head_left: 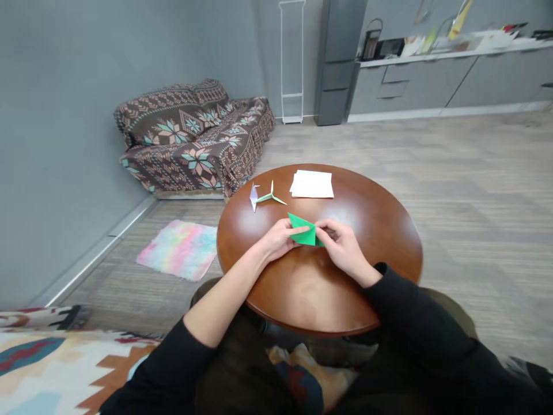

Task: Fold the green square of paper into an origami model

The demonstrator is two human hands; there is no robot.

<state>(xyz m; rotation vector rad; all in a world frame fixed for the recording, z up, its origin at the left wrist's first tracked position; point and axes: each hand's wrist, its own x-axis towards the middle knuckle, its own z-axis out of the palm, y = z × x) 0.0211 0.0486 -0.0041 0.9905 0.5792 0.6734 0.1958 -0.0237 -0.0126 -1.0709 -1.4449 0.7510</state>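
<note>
A green sheet of folded paper (307, 235) is held up over the near middle of the round table, between both hands. My left hand (280, 237) is closed on its left side, the thumb lying across the front. On the right edge, my right hand (339, 241) pinches the paper between thumb and fingers. Beyond my left hand lie a purple folded paper crane (253, 196) and a pale green three-armed folded paper piece (272, 196), close together. A stack of white paper (313, 184) rests farther back.
The brown round table (384, 230) has a curved edge near my legs. A patterned sofa (194, 135) stands behind to the left, with a pastel rug (181, 249) on the floor. At the back are a grey fridge (339, 63) and kitchen cabinets (427, 86).
</note>
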